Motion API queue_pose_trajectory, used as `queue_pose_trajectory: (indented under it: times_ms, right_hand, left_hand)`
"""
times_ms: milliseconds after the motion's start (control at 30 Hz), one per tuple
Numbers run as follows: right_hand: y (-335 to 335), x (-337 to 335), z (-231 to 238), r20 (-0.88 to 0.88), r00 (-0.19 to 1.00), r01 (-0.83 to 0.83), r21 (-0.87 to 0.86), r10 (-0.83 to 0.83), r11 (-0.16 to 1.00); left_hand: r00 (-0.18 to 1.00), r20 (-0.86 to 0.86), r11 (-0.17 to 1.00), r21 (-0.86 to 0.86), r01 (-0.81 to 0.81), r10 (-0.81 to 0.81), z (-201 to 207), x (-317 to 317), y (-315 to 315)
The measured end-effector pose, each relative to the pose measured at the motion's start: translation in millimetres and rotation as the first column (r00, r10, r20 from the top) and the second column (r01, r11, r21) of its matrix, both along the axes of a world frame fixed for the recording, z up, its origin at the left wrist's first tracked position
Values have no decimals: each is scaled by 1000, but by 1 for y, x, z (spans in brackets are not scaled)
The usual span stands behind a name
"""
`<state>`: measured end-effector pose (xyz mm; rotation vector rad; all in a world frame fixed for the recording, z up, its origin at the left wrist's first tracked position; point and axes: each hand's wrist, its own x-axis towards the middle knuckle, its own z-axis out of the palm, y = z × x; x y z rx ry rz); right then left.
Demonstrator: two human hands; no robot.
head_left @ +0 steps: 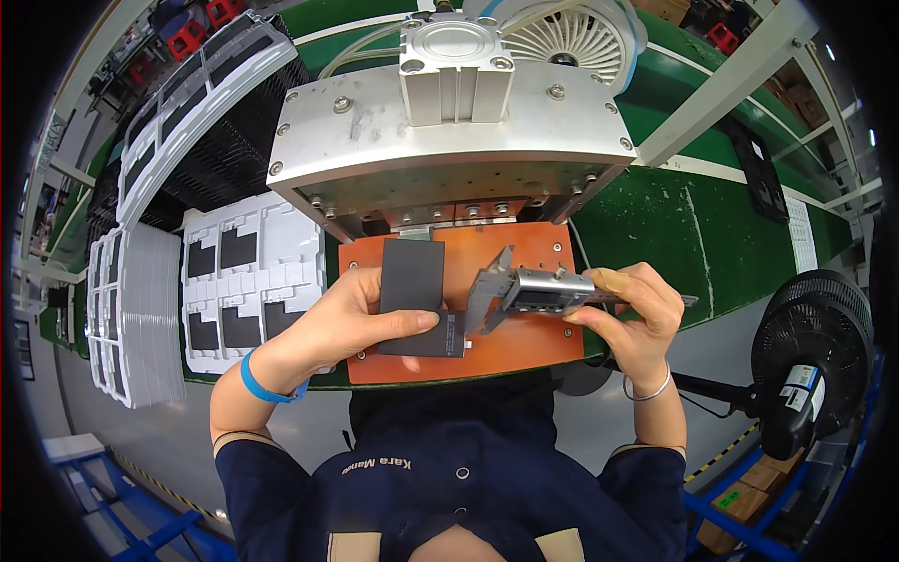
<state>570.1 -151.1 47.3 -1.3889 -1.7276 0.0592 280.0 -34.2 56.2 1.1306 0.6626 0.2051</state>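
A flat black L-shaped battery pack is held by my left hand, with the thumb pressed on its face and the other fingers behind it. My right hand grips a digital caliper by its slider and beam. Its metal jaws lie at the right edge of the pack's lower part; whether they touch it I cannot tell. One fingertip of my right hand wears a tan cover. Beneath both hands lies the orange base plate of a metal press.
The press frame with a cylinder on top stands just beyond my hands. At left, a white tray holds several black packs, beside stacked trays. A white fan is behind the press; a black fan stands at right.
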Motion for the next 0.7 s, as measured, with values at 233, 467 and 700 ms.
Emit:
queue_pose_trajectory:
  times_ms: [233, 467, 700]
  right_hand:
    - [-3, -3, -3, -15, 999, -31, -27, 31, 999]
    - [0, -3, -4, -8, 1000, -28, -9, 28, 1000]
    - [2, -4, -3, -7, 1000, -24, 10, 24, 1000]
  left_hand:
    - [996, -87, 999, 54, 0, 4, -3, -4, -1]
    - [1000, -22, 999, 45, -7, 8, -4, -1, 0]
    - [999, -40, 1000, 11, 2, -2, -1, -1, 2]
